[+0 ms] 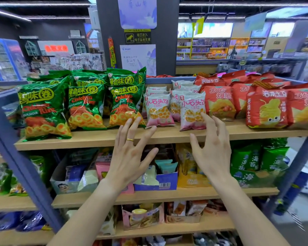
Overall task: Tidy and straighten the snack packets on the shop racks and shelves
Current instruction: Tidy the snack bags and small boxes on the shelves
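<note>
Both hands reach toward the front edge of the top shelf point(96, 139), a wooden board on a grey metal frame. The left hand point(130, 153), with a gold ring point(130, 139) on one finger, has its fingers spread and straight; its fingertips lie over the lower corner of the nearest green packet point(124, 105), and whether they touch it cannot be told. The right hand point(214, 148) is also open, fingers loosely fanned, with a fingertip at the side of a white and pink packet point(192, 110); it holds nothing. The top shelf carries three groups of snack packets standing in rows: green chicken-ring packets on the left, with the far-left green packet point(43, 110) leaning forward and reaching nearer the edge than the others; small white and pink packets in the middle, another of them point(158, 109) just beside the green ones; and red packets point(267, 107) on the right. The shelf below point(167, 194) holds open cardboard boxes point(164, 181) of small packets and green seaweed packets point(256, 160) at the right. A grey pillar point(167, 41) with posters rises behind the top shelf.
</note>
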Demonstrator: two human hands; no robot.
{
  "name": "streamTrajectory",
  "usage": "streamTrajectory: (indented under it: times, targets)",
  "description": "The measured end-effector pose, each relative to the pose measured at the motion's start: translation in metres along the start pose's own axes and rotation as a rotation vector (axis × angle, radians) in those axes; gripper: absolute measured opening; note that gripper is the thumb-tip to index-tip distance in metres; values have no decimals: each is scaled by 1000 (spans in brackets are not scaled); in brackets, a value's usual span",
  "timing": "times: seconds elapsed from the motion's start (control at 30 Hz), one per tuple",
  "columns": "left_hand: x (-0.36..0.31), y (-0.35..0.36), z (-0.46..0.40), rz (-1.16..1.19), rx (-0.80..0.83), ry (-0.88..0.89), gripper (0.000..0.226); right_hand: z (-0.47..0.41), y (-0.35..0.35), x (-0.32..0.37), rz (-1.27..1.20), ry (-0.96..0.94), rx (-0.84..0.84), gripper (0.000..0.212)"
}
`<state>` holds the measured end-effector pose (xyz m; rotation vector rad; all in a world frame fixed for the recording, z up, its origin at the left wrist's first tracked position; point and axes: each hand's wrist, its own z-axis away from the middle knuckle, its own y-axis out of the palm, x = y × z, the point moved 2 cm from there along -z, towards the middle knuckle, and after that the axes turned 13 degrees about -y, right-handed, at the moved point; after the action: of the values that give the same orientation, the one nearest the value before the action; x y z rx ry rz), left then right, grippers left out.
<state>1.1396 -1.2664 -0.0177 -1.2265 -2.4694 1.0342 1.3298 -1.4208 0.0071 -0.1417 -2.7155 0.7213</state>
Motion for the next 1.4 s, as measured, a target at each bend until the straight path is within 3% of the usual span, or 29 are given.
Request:
streamTrajectory:
  times: [0.2,0.43,0.67,0.83,0.93,1.23,1.4]
  targets:
    - [16,-17,52,-10,0,-69,60,53,-9,37,-66,-89,28,60]
    - [59,-21,141,-96,120,-249,67,122,27,67,-227,-102,132,59]
    - [79,-17,178,-86,229,-314,66,147,54,93,-230,-123,198,61]
    - [88,-11,183,-64,221,-362,71,156,67,137,-248,-369,126,44]
    - [105,-11,194,-65,228,-442,70,163,86,180,-307,-471,186,41]
    - [166,-14,182,-6,229,-542,74,166,143,225,-412,-214,352,54]
    - [183,17,139,52,259,-505,77,175,144,216,-422,-17,317,48]
